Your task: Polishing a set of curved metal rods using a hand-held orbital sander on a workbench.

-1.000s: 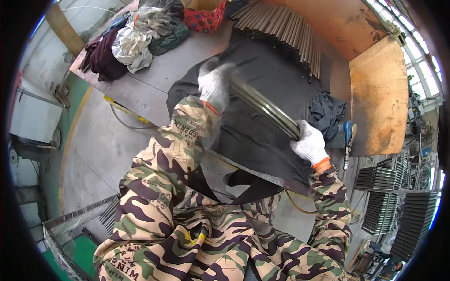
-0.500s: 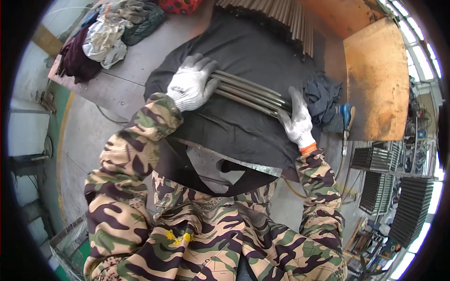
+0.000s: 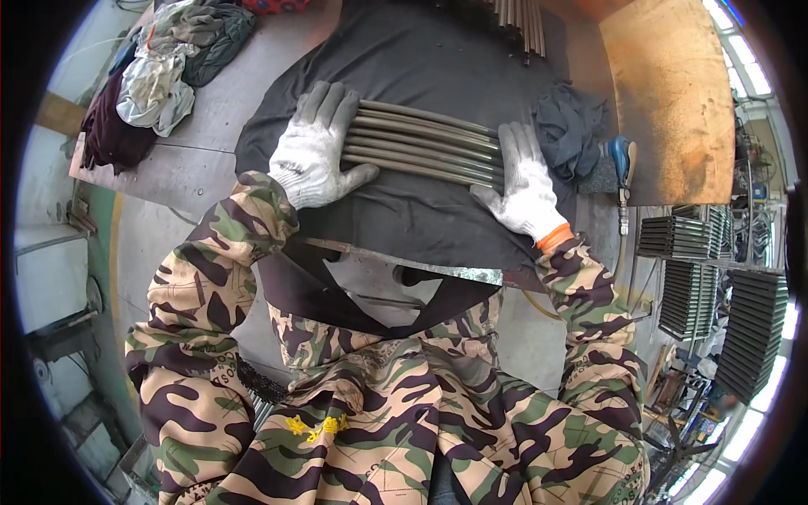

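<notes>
Several slim grey metal rods [image 3: 425, 143] lie side by side in a flat row on a black cloth [image 3: 404, 210] spread over the table. My left hand [image 3: 316, 151], in a white glove with grey fingers, rests against their left ends, fingers stretched out and thumb apart along the near side. At the right ends sits my right hand [image 3: 528, 185], gloved alike with an orange cuff edge, its fingers straight and the thumb spread toward the nearest rod. The rod ends touch or nearly touch both palms; neither hand wraps round them.
More metal rods [image 3: 520, 25] are heaped at the far edge. A crumpled dark rag [image 3: 572, 130] lies right of my right hand, beside a blue-handled tool [image 3: 621, 160] and an upright board [image 3: 669, 109]. Clothes [image 3: 160, 76] are piled far left. Racks of dark bars [image 3: 749, 337] stand right.
The rods, earlier bunched and slanting down to the right, now lie spread and more level. My left hand has moved to their left ends with straighter fingers. The view has shifted.
</notes>
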`<state>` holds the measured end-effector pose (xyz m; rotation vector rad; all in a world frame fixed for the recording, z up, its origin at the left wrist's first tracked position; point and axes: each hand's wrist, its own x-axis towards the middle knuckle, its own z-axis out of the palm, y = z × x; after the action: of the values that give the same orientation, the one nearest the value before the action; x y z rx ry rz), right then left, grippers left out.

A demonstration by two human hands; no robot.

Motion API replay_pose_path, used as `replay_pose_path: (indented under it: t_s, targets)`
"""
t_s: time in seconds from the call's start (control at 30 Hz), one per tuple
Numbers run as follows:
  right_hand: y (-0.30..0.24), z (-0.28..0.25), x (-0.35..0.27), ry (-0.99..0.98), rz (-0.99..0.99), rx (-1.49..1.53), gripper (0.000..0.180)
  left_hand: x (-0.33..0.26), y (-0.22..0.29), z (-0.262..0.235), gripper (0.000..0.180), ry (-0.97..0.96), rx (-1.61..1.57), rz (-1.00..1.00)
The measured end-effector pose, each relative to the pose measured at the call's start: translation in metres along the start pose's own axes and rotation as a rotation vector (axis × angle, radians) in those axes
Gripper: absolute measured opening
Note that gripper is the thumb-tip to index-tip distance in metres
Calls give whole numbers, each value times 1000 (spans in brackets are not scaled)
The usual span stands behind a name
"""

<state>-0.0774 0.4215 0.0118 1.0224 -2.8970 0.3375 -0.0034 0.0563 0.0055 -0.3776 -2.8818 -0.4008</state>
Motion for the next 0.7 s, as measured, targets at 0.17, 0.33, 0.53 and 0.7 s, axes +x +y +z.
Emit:
replay_pose_path:
  t_s: [0.17,0.33,0.53,0.7]
  targets:
    - [1,5,-16,2,-58,-63,110,-5,-5,-7,107,-41,-43,74]
    - [14,10,8,86,-69,-26,97,25,-10,-8,115,-120,105,65]
    - [61,36,0,435,135,812,48,34,-38,7,118,-36,-21,141]
    - [50,21,5,409,45,972,50,33,-44,4,113,-52,-64,259]
